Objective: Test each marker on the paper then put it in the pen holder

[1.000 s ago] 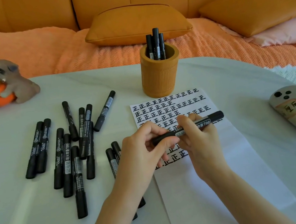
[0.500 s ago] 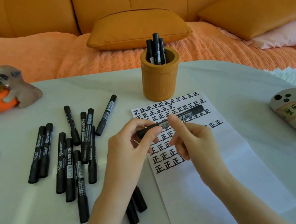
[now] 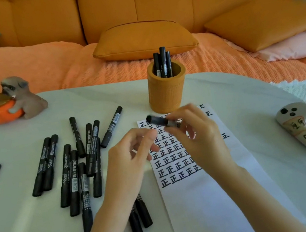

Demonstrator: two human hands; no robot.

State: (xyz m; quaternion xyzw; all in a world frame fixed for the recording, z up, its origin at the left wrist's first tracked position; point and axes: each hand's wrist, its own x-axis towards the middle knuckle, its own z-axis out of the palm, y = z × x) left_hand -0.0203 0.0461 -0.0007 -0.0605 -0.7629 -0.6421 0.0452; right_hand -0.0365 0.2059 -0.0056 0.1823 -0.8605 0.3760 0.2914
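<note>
The right hand point(image 3: 197, 136) pinched a black marker point(image 3: 158, 121) between its curled fingertips and held it in the air over the top of the paper point(image 3: 211, 197), just in front of the pen holder point(image 3: 167, 95). The left hand point(image 3: 131, 159) hovered close beside it with fingers loosely bent and nothing visible in them. Motion blur hid whether the marker was capped. It looked light, stiff and smooth-barrelled, so a fingertip pinch near the middle should have been enough; a hold too near one end would likely have let it swing. The pen holder stood upright on the desk point(image 3: 246, 101), touching or just behind the paper's far edge. Its mouth was partly taken up by the stored markers point(image 3: 163, 60) standing at the back, so the free room seemed to be at the front of the opening. A straight drop from above looked easier than a slanted entry. To the left lay the loose markers point(image 3: 72, 168), near enough for a sweeping left wrist to roll them. The white figurine point(image 3: 298, 129) sat well apart on the right, and the path from hand to holder was short and unobstructed.
</note>
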